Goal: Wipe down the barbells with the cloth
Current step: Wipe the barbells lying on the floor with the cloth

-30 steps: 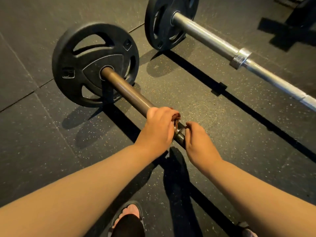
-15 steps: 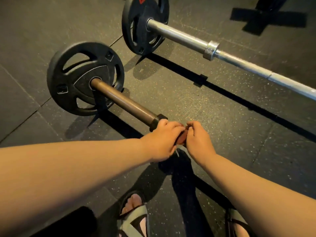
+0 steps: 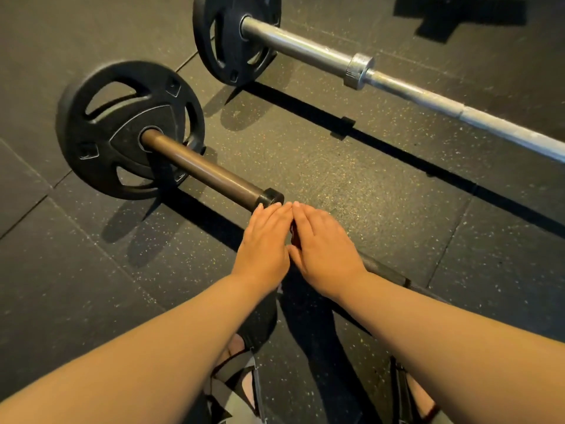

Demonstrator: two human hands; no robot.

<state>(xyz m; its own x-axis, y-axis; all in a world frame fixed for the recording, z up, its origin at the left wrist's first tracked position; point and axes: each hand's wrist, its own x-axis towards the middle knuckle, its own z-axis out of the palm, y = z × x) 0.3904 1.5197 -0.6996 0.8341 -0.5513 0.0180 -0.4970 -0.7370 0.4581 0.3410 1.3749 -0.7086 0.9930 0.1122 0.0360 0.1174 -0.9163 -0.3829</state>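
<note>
Two barbells lie on the speckled black rubber floor (image 3: 382, 191): the near bronze-brown barbell (image 3: 198, 168) and, well apart beyond it, a silver steel barbell (image 3: 397, 84). One black weight plate (image 3: 128, 130) shows on the near bar, one second black plate (image 3: 235, 35) on the far. A sliver of reddish-brown cloth (image 3: 293, 232) peeks between the left hand (image 3: 264, 243) and right hand (image 3: 325, 252), which lie flat, fingers extended, pressing it onto the bar just behind its dark collar (image 3: 271, 198). Neither grip is curled round anything. Flat palms could slip, dropping the cloth, or roll the bar.
</note>
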